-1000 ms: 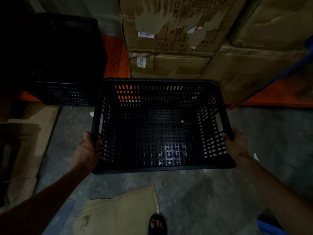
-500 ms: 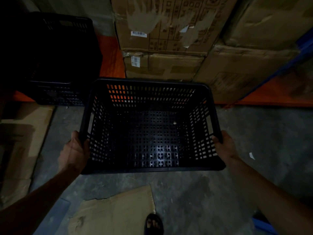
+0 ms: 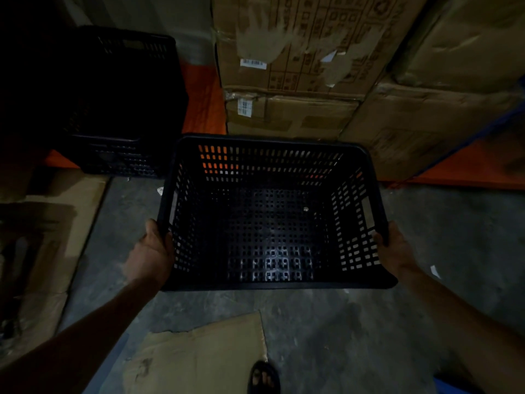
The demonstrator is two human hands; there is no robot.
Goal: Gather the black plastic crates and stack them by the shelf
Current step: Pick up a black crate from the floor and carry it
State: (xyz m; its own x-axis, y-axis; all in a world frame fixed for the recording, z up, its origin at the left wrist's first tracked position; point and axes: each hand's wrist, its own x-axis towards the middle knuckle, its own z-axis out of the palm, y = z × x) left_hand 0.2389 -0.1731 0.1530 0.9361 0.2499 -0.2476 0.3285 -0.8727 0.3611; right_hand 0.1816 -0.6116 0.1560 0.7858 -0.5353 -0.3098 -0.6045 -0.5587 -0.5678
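I hold an empty black plastic crate (image 3: 272,223) with perforated walls above the concrete floor, its open top toward me. My left hand (image 3: 150,257) grips its left rim and my right hand (image 3: 393,250) grips its right rim near the handle slot. A stack of black crates (image 3: 119,103) stands in deep shadow at the upper left, on the orange shelf base (image 3: 201,100); how many are in it I cannot tell.
Large cardboard boxes (image 3: 301,66) fill the shelf behind the held crate. Flattened cardboard lies on the floor at the left (image 3: 54,237) and at the bottom middle (image 3: 199,359). A sandalled foot (image 3: 262,378) shows at the bottom edge. A blue shelf post (image 3: 468,137) slants at the right.
The held crate swung a little left, then came back toward the middle of the view. Both hands keep their grip on the rims.
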